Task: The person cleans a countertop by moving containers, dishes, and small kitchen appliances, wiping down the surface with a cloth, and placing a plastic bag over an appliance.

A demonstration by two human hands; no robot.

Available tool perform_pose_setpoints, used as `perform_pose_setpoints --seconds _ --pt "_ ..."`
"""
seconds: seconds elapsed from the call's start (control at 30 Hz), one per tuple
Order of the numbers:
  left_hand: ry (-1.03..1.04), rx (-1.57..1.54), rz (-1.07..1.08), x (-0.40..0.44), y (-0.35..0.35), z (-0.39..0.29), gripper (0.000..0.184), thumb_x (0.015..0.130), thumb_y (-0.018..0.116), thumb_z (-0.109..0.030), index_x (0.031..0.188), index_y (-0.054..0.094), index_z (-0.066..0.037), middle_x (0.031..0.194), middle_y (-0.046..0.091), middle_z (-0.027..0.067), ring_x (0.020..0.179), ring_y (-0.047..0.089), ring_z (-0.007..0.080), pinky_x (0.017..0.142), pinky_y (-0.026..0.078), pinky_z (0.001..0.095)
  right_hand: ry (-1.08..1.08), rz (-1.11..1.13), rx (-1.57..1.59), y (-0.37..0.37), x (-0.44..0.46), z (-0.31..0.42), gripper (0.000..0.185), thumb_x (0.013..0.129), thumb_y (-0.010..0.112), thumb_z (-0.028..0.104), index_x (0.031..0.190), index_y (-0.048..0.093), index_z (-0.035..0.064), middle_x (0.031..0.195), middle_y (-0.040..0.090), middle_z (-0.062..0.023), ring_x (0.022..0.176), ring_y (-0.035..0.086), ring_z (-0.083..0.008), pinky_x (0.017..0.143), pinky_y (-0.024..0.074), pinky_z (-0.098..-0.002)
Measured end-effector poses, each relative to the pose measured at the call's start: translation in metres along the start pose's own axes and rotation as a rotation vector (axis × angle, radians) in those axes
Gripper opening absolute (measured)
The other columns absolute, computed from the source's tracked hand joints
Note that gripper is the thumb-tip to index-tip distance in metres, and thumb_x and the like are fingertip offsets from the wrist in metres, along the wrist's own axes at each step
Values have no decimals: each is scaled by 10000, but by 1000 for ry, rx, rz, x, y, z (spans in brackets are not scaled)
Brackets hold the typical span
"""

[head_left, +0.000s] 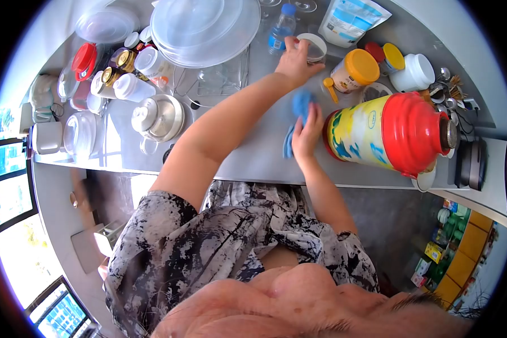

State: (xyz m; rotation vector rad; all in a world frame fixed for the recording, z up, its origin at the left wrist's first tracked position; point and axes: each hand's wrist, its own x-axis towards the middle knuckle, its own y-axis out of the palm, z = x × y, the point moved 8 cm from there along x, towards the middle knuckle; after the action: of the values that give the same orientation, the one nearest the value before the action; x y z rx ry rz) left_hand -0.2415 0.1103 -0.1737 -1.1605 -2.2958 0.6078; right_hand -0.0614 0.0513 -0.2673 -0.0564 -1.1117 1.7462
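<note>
My left hand reaches to the back of the counter, with its fingers and thumb around the near side of a round white-rimmed cup. Closer to my body, my right hand is closed on a blue cloth, part of which hangs down beside the fingers to the counter. A water bottle with a blue cap stands just left of the cup. To the right is a jar with an orange lid, and a small yellow scoop lies against it.
A big red and yellow thermos stands right of my right hand. Large translucent lids rest on a wire rack. Several jars and a silver teapot crowd the left. A blue-white pouch stands behind. The counter edge runs before me.
</note>
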Motion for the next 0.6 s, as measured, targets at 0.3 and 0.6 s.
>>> perform_pose_setpoints --seconds 0.3,0.6 --pt "36 -176 -436 -198 -169 15 392 801 725 -18 1176 610 -29 1146 619 167 1112 595 344 980 475 420 -167 80 69 70 39 36 501 874 598 60 1358 480 9 1394 471 -249 1244 489 -429 1051 394 -467" --pt "-255 30 -313 -271 -125 87 1122 627 917 -252 1504 233 -103 1452 312 242 1364 328 417 1095 364 482 -386 241 130 147 105 49 451 851 605 96 1300 565 74 1377 519 -155 1239 507 -361 1044 410 -447"
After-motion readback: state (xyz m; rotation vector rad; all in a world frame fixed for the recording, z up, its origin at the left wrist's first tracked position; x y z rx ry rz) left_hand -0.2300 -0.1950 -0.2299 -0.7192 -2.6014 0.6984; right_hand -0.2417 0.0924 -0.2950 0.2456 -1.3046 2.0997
